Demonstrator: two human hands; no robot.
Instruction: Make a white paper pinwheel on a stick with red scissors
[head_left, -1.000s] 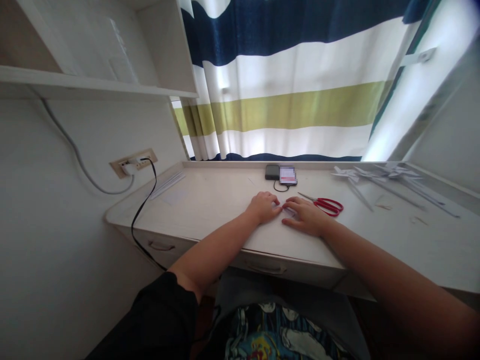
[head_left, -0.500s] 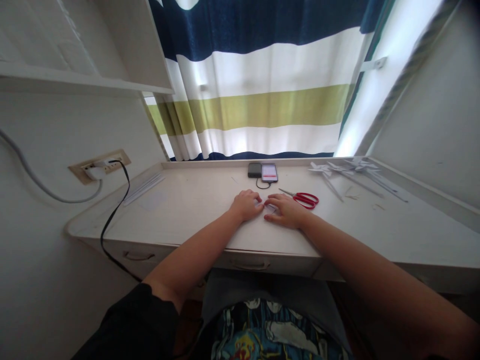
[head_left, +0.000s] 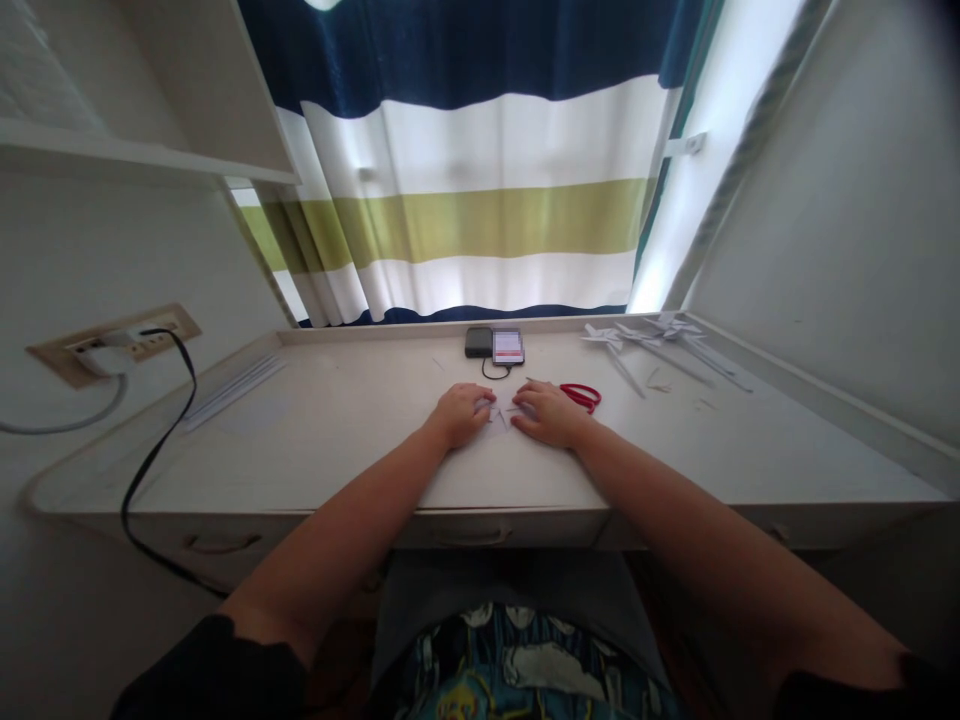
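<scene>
Both my hands rest on the white desk [head_left: 360, 440], a short way apart, near its middle. Between them lies a small piece of white folded paper [head_left: 499, 416]. My left hand [head_left: 460, 414] has its fingers curled and pinches the paper's left side. My right hand [head_left: 547, 413] lies low, fingers together, and presses on the right side of the paper. Red-handled scissors [head_left: 582, 395] lie just beyond my right hand.
A phone [head_left: 508, 346] with a lit screen lies beside a dark power bank [head_left: 478, 341] at the back. White paper pinwheels [head_left: 660, 335] lie at the back right and paper strips [head_left: 232, 385] at the left. A black cable [head_left: 154, 450] hangs from the wall outlet [head_left: 112, 340].
My head has turned right, so the desk slid left in view. My hands have drawn slightly apart and the paper between them now shows.
</scene>
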